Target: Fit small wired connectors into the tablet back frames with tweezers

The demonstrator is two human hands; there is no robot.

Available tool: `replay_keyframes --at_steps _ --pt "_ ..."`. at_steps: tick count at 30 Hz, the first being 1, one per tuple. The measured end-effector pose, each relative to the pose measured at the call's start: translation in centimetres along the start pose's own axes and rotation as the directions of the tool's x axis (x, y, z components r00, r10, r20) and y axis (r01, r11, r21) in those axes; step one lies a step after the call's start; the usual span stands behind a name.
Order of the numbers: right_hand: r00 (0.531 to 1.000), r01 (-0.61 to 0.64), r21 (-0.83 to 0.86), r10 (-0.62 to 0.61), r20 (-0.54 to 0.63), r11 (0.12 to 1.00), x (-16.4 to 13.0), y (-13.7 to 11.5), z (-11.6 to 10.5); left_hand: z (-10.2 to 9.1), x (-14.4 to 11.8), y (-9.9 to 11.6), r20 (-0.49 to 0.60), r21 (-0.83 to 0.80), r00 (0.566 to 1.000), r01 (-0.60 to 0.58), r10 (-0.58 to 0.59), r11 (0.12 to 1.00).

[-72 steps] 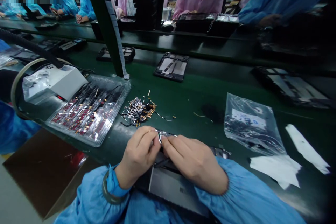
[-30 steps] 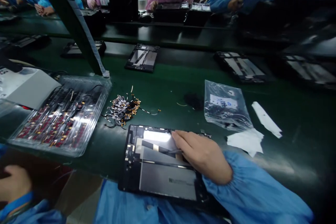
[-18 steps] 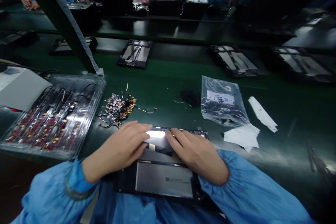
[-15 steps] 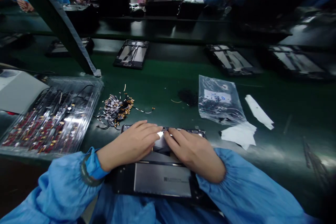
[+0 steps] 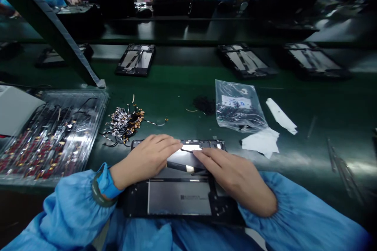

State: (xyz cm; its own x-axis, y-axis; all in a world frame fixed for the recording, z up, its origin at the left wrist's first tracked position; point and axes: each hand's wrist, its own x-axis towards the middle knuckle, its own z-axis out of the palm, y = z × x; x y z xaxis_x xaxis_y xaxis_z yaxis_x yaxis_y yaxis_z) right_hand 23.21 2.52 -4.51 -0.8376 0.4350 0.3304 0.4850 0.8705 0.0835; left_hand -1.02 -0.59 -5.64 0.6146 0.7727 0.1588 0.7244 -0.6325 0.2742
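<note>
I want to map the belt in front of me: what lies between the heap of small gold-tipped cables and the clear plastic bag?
In the head view, between the cable heap and the plastic bag lie a small dark clump and a few stray wire bits on the green belt.

Bare left hand and right hand; loose light-blue smock sleeves gathered at elastic cuffs; dark band around left wrist, brighter blue inner cuff beneath.
</note>
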Motion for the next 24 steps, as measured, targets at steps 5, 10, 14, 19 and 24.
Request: replay_keyframes --at_steps 5,10,14,19,24 --pt "1.000 -0.011 -0.067 0.010 -0.019 0.998 -0.41 -0.16 0.12 0.27 -0.08 0.12 0.020 0.095 1.000 -0.018 0.016 0.995" --pt "0.997 -0.045 -0.086 0.040 -0.059 0.995 -0.41 -0.17 0.70 0.16 0.10 0.19 -0.005 0.114 1.000 -0.028 0.029 0.993" --pt "0.998 -0.049 -0.093 0.044 -0.055 0.995 -0.37 -0.08 0.79 0.12 0.18 0.23 -0.009 0.113 0.999 -0.037 0.038 0.993" --pt "0.997 -0.054 -0.093 0.048 -0.058 0.994 -0.18 -0.24 0.79 0.25 0.15 0.19 -0.014 0.120 0.999 -0.036 0.038 0.992" --pt "0.998 -0.057 -0.062 0.057 -0.007 0.996 -0.56 -0.08 0.51 -0.24 0.10 -0.14 0.009 0.056 0.999 -0.036 0.035 0.998"
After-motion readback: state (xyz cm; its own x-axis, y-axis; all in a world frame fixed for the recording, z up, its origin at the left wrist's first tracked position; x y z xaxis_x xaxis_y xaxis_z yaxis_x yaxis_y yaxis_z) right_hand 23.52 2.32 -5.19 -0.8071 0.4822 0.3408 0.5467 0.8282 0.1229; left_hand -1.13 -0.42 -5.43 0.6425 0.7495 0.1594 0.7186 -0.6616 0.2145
